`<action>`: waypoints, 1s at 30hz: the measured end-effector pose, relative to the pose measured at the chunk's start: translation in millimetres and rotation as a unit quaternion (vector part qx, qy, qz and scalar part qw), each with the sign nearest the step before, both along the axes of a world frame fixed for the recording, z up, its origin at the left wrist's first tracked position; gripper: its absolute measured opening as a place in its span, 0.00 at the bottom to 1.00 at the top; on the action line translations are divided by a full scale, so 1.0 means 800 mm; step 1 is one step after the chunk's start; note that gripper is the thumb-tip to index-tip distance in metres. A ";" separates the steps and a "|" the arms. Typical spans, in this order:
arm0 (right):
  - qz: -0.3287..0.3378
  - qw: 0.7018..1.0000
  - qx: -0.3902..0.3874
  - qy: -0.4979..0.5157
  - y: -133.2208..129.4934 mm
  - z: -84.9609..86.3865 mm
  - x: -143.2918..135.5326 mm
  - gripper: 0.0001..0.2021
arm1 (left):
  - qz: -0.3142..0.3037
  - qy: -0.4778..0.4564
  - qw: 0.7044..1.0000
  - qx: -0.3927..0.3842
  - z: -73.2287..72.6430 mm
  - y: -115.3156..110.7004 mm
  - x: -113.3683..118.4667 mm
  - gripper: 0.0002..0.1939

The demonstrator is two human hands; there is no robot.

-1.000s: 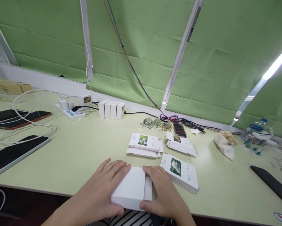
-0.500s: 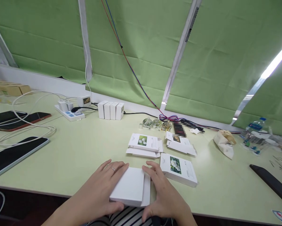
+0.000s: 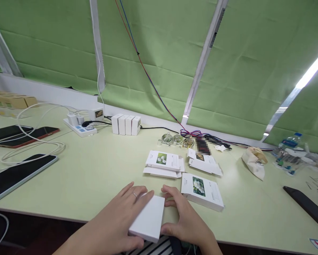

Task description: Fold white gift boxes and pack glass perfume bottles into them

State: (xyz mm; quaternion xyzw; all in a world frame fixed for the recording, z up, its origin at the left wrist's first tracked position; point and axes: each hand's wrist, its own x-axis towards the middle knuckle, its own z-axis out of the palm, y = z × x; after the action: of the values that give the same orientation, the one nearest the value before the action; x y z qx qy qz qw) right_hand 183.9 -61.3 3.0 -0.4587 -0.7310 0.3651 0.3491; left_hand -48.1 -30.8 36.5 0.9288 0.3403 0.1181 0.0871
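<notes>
A flat white box (image 3: 149, 216) with a plain upper face lies at the table's near edge, between my two hands. My left hand (image 3: 121, 216), a ring on one finger, grips it from the left, fingers over the top and thumb along the near side. On the right, my right hand (image 3: 184, 217) has curved fingers and thumb at the box's right edge. Just beyond my right hand rests a white box with a white-flower picture (image 3: 201, 191). Behind it are another flower-print box (image 3: 162, 160) on white card and an opened carton (image 3: 205, 162) with loose flaps.
Round glass bottles (image 3: 167, 139) and bundled cables (image 3: 192, 133) sit at the back. Several small white boxes (image 3: 126, 124) stand left of them, near a power strip (image 3: 80, 129). Phones (image 3: 20, 175) lie left; a dark device (image 3: 306, 207) and a paper bag (image 3: 254, 163) lie right.
The white box has shifted slightly right and toward me. The white flap at its right side no longer shows. My right fingers and thumb have come closer to its right edge.
</notes>
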 end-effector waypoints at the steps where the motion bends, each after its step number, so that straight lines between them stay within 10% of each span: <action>1: 0.002 1.000 -0.002 0.001 0.000 0.000 0.000 0.43 | -0.012 0.006 1.000 -0.008 0.005 -0.003 0.007 0.45; 9: -0.041 0.990 0.061 -0.119 0.001 0.011 0.007 0.37 | -0.065 0.038 0.997 0.004 0.029 -0.010 0.037 0.26; 13: -0.188 0.935 0.137 -0.269 0.002 0.024 0.056 0.33 | -0.060 0.030 0.998 0.001 0.024 -0.008 0.036 0.26; 18: -0.277 0.896 0.033 -0.346 0.001 0.017 0.118 0.39 | -0.055 0.031 0.998 -0.006 0.023 -0.007 0.037 0.25; 26: -0.162 0.986 -0.038 -0.019 -0.001 0.017 0.103 0.43 | -0.050 0.050 0.997 -0.021 0.022 -0.004 0.037 0.35; 30: -0.073 0.973 -0.106 0.191 0.005 -0.002 0.087 0.48 | -0.048 0.052 0.997 -0.017 0.020 -0.004 0.035 0.34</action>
State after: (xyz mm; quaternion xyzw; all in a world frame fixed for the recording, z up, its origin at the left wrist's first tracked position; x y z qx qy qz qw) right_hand 253.4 -57.2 1.4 -0.4675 -0.5723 0.4950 0.4571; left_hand -19.8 -34.0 52.5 0.9474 0.3012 0.0591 0.0907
